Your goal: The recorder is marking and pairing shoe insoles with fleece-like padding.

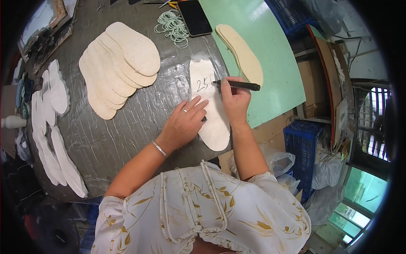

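A white insole-shaped piece [215, 122] lies lengthwise on the dark table, with black handwriting near its upper end. My right hand [237, 98] grips a black marker [239, 85], its tip touching the insole at the end of the writing. Pressed on the insole's left edge is my left hand [186, 120], fingers stretched forward. A small black marker cap [204, 119] pokes out from beneath its fingers, seemingly held there. Left of my hands a fanned stack of cream insoles [122, 63] rests on the table. More cream insoles [243, 53] lie stacked on the green board.
White cut pieces [57, 97] lie along the table's left side. A phone [194, 17] and a bundle of pale green rings or bands [172, 26] are at the back. The green board [279, 80] covers the right side; a blue crate [301, 148] stands beyond it.
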Available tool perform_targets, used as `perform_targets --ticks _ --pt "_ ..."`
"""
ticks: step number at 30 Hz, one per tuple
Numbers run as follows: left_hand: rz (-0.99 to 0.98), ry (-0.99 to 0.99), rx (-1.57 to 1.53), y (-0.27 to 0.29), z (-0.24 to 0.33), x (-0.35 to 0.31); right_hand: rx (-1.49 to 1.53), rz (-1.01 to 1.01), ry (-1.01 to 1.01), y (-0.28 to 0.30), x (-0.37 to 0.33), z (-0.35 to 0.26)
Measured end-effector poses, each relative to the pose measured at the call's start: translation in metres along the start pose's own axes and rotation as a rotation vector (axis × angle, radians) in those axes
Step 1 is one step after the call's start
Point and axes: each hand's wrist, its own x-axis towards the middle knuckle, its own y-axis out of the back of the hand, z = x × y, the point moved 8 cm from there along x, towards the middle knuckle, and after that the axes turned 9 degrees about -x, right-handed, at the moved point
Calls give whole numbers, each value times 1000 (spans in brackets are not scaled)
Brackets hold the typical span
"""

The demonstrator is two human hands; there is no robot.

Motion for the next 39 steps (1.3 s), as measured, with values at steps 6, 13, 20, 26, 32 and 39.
perform_targets --ticks 6,13,20,26,32,39 --pt "14 -8 4 -1 0 0 -46 14 52 -4 6 4" --pt "2 8 -13 0 1 0 -36 126 77 13 4 -7" --pt "62 -67 -61 4 13 -7 177 -32 -75 26 -14 -20" --pt "-57 -45 -79 -8 30 -19 217 -197 -194 3 -60 -23" --pt "-22 -61 -68 -9 27 -22 234 -174 -192 -2 -60 -6" --pt "14 -67 -71 -8 28 -19 262 -143 -175 -3 -52 -13"
